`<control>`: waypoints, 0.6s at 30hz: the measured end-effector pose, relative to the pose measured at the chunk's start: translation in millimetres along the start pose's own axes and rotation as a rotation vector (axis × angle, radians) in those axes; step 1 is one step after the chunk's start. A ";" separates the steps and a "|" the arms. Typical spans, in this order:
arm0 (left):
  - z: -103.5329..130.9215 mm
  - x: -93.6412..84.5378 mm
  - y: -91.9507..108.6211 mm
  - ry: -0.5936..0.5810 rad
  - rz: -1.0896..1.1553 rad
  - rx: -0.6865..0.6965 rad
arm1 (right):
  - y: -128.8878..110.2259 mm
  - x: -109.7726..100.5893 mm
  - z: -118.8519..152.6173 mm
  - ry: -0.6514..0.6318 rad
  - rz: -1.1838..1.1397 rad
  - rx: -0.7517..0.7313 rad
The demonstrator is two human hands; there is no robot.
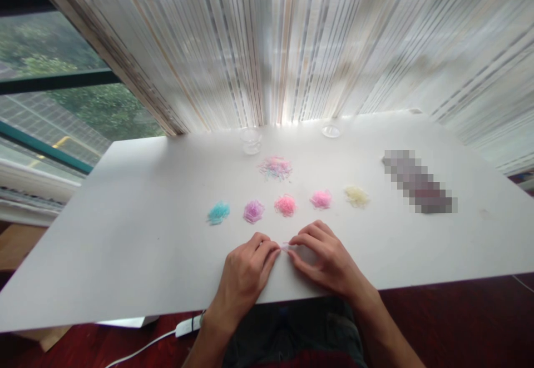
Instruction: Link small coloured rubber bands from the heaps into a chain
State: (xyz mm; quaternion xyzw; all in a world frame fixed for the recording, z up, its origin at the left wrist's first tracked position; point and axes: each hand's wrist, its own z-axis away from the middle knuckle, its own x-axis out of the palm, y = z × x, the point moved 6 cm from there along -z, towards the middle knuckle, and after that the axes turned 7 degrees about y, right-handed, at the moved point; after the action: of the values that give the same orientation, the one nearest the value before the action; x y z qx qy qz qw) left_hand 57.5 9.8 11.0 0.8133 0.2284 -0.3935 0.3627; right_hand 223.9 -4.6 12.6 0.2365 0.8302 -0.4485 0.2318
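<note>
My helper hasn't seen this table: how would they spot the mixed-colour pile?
On the white table, look past the row of five piles, toward the striped curtain. The mixed-colour pile lies there, roughly behind the middle one. Unlike those single-coloured neighbours, it mingles pink with pale blue.

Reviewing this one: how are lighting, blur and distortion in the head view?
Head view: bright, backlit striped curtain, streaked and soft; head view: edges stretched, wide-angle style; head view: soft shadow under the right hand; head view: pixelated patch on the white table; head view: detail between fingertips too small to make out.
</note>
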 end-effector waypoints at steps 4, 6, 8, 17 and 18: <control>-0.9 -1.7 0.7 0.008 0.009 0.008 | 0.6 1.2 0.5 -0.011 0.013 -0.008; -1.4 -3.5 0.4 0.007 0.036 0.002 | 0.9 1.5 1.0 -0.011 0.017 -0.015; -1.3 -6.2 -0.7 0.014 0.047 -0.008 | 1.0 1.6 1.4 -0.011 0.023 -0.023; 1.7 -5.2 -4.9 -0.015 -0.013 0.004 | 1.5 0.5 1.1 -0.007 0.010 -0.017; 1.4 -4.5 -4.6 -0.008 -0.018 0.009 | 1.7 0.5 1.1 -0.005 0.009 -0.015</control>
State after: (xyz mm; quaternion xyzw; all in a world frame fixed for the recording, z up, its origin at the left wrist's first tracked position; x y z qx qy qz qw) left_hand 51.2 11.2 12.1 0.8114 0.2324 -0.4009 0.3563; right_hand 224.7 -4.5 10.6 0.2372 0.8319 -0.4417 0.2377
